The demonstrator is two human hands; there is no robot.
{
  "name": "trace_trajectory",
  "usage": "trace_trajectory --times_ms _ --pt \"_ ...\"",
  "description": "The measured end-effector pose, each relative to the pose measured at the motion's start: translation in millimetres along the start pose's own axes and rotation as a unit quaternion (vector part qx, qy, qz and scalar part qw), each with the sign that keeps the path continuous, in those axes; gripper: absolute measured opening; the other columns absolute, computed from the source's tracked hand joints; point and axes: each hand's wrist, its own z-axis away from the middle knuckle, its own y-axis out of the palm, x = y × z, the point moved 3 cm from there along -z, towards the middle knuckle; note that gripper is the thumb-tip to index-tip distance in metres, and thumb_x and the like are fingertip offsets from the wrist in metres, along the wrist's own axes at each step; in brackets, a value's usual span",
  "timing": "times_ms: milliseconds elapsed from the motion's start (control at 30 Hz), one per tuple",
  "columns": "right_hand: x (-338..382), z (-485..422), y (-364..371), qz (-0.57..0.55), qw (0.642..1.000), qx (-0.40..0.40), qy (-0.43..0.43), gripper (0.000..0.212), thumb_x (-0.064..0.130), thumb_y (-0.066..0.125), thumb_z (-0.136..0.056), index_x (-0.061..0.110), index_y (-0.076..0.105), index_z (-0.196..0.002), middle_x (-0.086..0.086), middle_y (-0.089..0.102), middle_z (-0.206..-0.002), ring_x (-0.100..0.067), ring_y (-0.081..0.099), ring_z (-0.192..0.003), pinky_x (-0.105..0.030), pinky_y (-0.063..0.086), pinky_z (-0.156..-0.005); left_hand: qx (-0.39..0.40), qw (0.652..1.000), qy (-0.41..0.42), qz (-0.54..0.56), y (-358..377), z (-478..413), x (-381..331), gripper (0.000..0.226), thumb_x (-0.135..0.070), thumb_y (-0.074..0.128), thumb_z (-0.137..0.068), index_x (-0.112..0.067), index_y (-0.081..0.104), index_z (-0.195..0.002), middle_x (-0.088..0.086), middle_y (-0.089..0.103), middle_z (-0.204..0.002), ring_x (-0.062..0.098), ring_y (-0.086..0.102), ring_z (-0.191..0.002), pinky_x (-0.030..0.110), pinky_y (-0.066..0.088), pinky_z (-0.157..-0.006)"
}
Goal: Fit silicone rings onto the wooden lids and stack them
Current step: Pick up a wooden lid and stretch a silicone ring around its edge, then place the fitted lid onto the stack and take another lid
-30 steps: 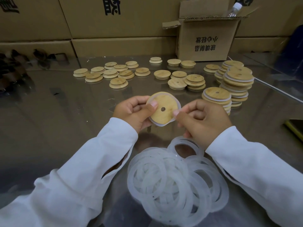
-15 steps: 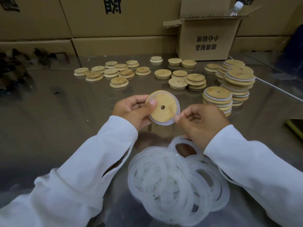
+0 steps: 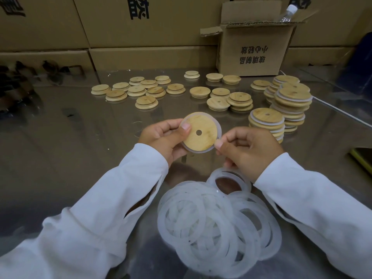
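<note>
Left hand [image 3: 163, 137] is gripping the wooden lid [image 3: 203, 142] by its left edge, thumb on the face, above the tabletop [image 3: 80, 148]. Right hand [image 3: 247, 150] is pinching the silicone ring [image 3: 219, 125] at the lid's right rim. Lid is looking light and rigid, so edges are the hold. Ring is likely soft and stretchy, so it wants easing round at the rim.

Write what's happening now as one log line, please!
step: fitting ring | left hand: holds wooden lid | right hand: pinches silicone ring | ringed stacks: right side
</note>
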Motion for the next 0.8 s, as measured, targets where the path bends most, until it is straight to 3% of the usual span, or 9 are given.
trace_trajectory --times_ms 167,333,500,633,733,800 --pt "-2 -2 -2 -0.004 1.000 0.017 -0.001 0.018 0.035 0.065 -0.077 0.017 0.063 -0.074 -0.002 0.068 -0.068 -0.008 0.059 -0.046 -0.029 0.054 -0.060 -0.010 1.000 -0.020 0.010 -1 0 1 0.009 -0.002 0.055 -0.085 -0.002 0.063 -0.088 0.008 0.069 -0.075 0.016 0.069 -0.066 0.030 0.059 -0.062" --pt "-8 -8 -5 -0.049 0.998 -0.007 0.030 0.026 0.040 0.055 -0.084 0.018 0.058 -0.071 0.004 0.063 -0.053 -0.012 0.057 -0.045 -0.037 0.053 -0.064 0.011 1.000 -0.029 0.002 3 3 3 0.010 -0.003 0.055 -0.084 -0.005 0.064 -0.087 0.006 0.070 -0.076 0.016 0.069 -0.069 0.028 0.058 -0.062" --pt "-6 -7 -4 -0.094 0.994 0.020 0.041 0.030 0.041 0.054 -0.082 0.016 0.057 -0.068 0.003 0.062 -0.052 -0.013 0.057 -0.046 -0.025 0.052 -0.056 0.032 0.999 -0.037 0.023 4 6 1 0.011 -0.004 0.055 -0.083 -0.004 0.064 -0.089 0.006 0.071 -0.075 0.016 0.069 -0.070 0.028 0.058 -0.062" --pt "-1 -5 -4 -0.137 0.990 0.037 0.028 0.030 0.045 0.056 -0.071 0.016 0.060 -0.072 0.003 0.063 -0.054 -0.015 0.059 -0.049 -0.027 0.052 -0.060 0.029 0.999 -0.031 0.008 4 6 0 0.011 -0.004 0.056 -0.083 -0.005 0.064 -0.089 0.005 0.071 -0.075 0.017 0.069 -0.071 0.029 0.059 -0.064" --pt "1 -3 -3 -0.132 0.990 0.053 0.015 0.018 0.033 0.063 -0.075 0.016 0.063 -0.081 0.000 0.066 -0.059 -0.014 0.060 -0.052 -0.033 0.053 -0.067 0.043 0.999 -0.028 -0.002 5 7 1 0.010 -0.005 0.057 -0.081 -0.007 0.064 -0.088 0.004 0.072 -0.072 0.016 0.070 -0.069 0.028 0.058 -0.063" --pt "3 -3 -5 -0.105 0.994 0.041 -0.006 0.009 0.023 0.063 -0.081 0.014 0.064 -0.082 -0.001 0.066 -0.060 -0.011 0.059 -0.051 -0.029 0.053 -0.064 0.057 0.998 -0.031 0.000 6 8 2 0.015 -0.010 0.060 -0.075 -0.008 0.065 -0.090 0.004 0.073 -0.075 0.017 0.070 -0.072 0.028 0.058 -0.063"
